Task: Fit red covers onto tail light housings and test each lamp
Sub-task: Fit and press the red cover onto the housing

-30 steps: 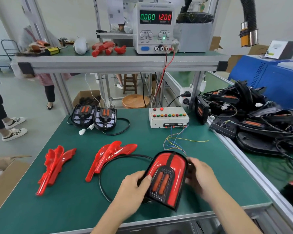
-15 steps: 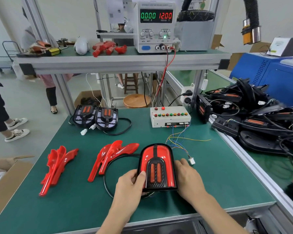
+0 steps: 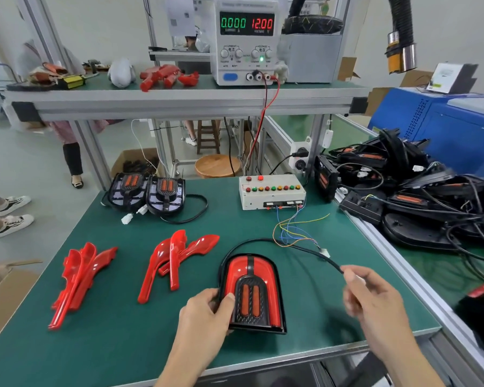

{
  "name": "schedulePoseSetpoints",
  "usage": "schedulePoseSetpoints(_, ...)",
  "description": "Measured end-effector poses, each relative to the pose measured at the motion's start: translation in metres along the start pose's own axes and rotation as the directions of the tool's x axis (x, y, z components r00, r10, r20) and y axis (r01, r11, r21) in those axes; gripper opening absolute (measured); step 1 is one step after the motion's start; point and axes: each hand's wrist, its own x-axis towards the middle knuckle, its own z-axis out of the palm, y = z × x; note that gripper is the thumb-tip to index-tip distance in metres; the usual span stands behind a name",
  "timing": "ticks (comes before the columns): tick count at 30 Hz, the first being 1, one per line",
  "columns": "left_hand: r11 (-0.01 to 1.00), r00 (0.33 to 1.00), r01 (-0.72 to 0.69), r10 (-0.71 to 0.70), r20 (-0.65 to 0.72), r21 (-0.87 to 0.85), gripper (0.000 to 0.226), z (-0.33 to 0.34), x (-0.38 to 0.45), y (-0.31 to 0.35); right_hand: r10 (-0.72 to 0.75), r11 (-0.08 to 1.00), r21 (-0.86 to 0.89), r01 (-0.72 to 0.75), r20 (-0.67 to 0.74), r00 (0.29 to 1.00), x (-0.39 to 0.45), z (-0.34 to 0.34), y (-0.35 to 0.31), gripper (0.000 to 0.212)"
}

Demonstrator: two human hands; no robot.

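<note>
A tail light (image 3: 252, 291) with its red cover on lies flat on the green bench (image 3: 123, 339). My left hand (image 3: 207, 311) grips its lower left edge, thumb on the black centre panel. My right hand (image 3: 369, 294) pinches the end of the lamp's black cable (image 3: 313, 251), lifted just right of the lamp. The white test box (image 3: 271, 192) with coloured buttons sits behind, its thin wires ending in a white connector (image 3: 325, 252). Two piles of loose red covers (image 3: 176, 258) (image 3: 78, 277) lie to the left. Two bare housings (image 3: 148, 191) stand at the back.
A power supply (image 3: 246, 37) reading 0.000 and 12.00 stands on the upper shelf. A heap of black housings and cables (image 3: 419, 196) fills the neighbouring bench on the right. A cardboard box (image 3: 0, 297) sits at the left. People stand on the floor at far left.
The lamp went from tilted in both hands to lying flat on the bench. My right hand left the lamp's right side and took up the cable end.
</note>
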Motion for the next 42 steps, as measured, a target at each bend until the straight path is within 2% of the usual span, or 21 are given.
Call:
schedulePoseSetpoints(2,1.000,1.000,-0.009,0.009,-0.001,0.020,0.012,-0.002,-0.003,0.003,0.011,1.000,0.021,-0.015,0.171,0.985,-0.008,0.001,-0.010,0.018)
schedulePoseSetpoints(5,0.994,0.999,-0.027,0.029,-0.024,0.107,0.014,-0.004,-0.008,0.005,-0.002,0.990,-0.134,0.053,0.350,0.937,-0.020,0.006,-0.024,0.030)
schedulePoseSetpoints(11,0.988,0.998,-0.048,0.052,-0.027,0.145,0.009,-0.002,-0.011,0.012,-0.153,0.906,-0.326,0.270,0.342,0.927,-0.036,0.007,-0.044,0.008)
schedulePoseSetpoints(13,0.988,0.999,-0.049,0.051,-0.011,0.149,0.009,-0.001,-0.009,0.012,-0.220,0.852,-0.375,0.366,0.377,0.900,-0.036,0.003,-0.050,0.019)
schedulePoseSetpoints(14,0.989,0.999,-0.041,0.043,-0.006,0.140,0.009,-0.001,-0.008,0.012,-0.229,0.863,-0.343,0.371,0.390,0.892,-0.036,0.004,-0.053,0.020)
schedulePoseSetpoints(17,0.999,1.000,0.009,-0.009,0.000,0.035,0.005,0.000,-0.006,0.010,-0.165,0.949,-0.187,0.252,0.386,0.908,-0.035,0.010,-0.060,0.013)
schedulePoseSetpoints(19,0.996,0.999,0.049,-0.048,0.011,-0.075,0.006,0.001,-0.006,0.007,-0.060,0.952,-0.267,0.152,0.322,0.945,-0.030,0.014,-0.065,0.021)
schedulePoseSetpoints(21,0.989,0.998,0.060,-0.057,0.023,-0.137,0.009,0.003,-0.006,0.005,0.150,0.941,-0.335,-0.044,0.298,0.943,-0.028,0.017,-0.071,0.023)
schedulePoseSetpoints(23,0.981,0.999,0.047,-0.043,0.029,-0.188,0.009,0.005,-0.007,0.003,0.369,0.929,-0.175,-0.326,0.361,0.857,-0.030,0.016,-0.079,0.037)
schedulePoseSetpoints(25,0.968,1.000,0.025,-0.023,0.012,-0.248,0.006,0.007,-0.009,0.004,0.495,0.782,0.088,-0.617,0.514,0.701,-0.033,0.014,-0.086,0.035)
schedulePoseSetpoints(26,0.960,1.000,0.019,-0.017,0.011,-0.280,0.007,0.007,-0.009,0.005,0.501,0.695,0.170,-0.698,0.582,0.641,-0.035,0.012,-0.087,0.031)
schedulePoseSetpoints(27,0.947,1.000,0.023,-0.018,0.021,-0.320,0.009,0.007,-0.009,0.006,0.490,0.645,0.213,-0.734,0.622,0.611,-0.037,0.011,-0.086,0.029)
schedulePoseSetpoints(31,0.847,0.989,0.124,-0.065,0.132,-0.517,0.023,0.004,-0.008,0.011,0.493,0.599,0.336,-0.727,0.560,0.666,-0.036,-0.001,-0.083,0.039)
schedulePoseSetpoints(32,0.824,0.987,0.142,-0.072,0.146,-0.549,0.025,0.003,-0.007,0.012,0.481,0.561,0.360,-0.745,0.590,0.648,-0.036,-0.009,-0.085,0.044)
schedulePoseSetpoints(34,0.807,0.989,0.137,-0.077,0.127,-0.574,0.027,0.001,-0.003,0.013,0.411,0.472,0.308,-0.826,0.752,0.516,-0.034,-0.020,-0.088,0.032)
schedulePoseSetpoints(35,0.824,0.993,0.114,-0.076,0.091,-0.556,0.026,0.001,0.000,0.013,0.349,0.492,0.250,-0.834,0.821,0.452,-0.035,-0.021,-0.090,0.025)
schedulePoseSetpoints(37,0.877,0.998,0.051,-0.057,0.003,-0.478,0.018,0.002,0.004,0.012,0.340,0.550,0.233,-0.802,0.814,0.470,-0.039,-0.033,-0.084,0.047)
schedulePoseSetpoints(39,0.923,0.999,0.003,-0.019,-0.038,-0.386,0.010,0.007,0.005,0.010,0.300,0.581,0.224,-0.782,0.834,0.462,-0.043,-0.026,-0.084,0.052)
schedulePoseSetpoints(40,0.942,0.999,-0.004,-0.008,-0.035,-0.336,0.008,0.010,0.004,0.009,0.339,0.590,0.232,-0.774,0.799,0.498,-0.046,-0.020,-0.084,0.051)
schedulePoseSetpoints(41,0.960,0.999,-0.008,-0.001,-0.033,-0.278,0.009,0.014,0.003,0.007,0.425,0.638,0.260,-0.725,0.666,0.613,-0.047,-0.015,-0.082,0.057)
schedulePoseSetpoints(42,0.978,0.999,-0.014,0.006,-0.038,-0.210,0.010,0.017,0.001,0.006,0.491,0.726,0.244,-0.644,0.472,0.732,-0.046,-0.006,-0.078,0.060)
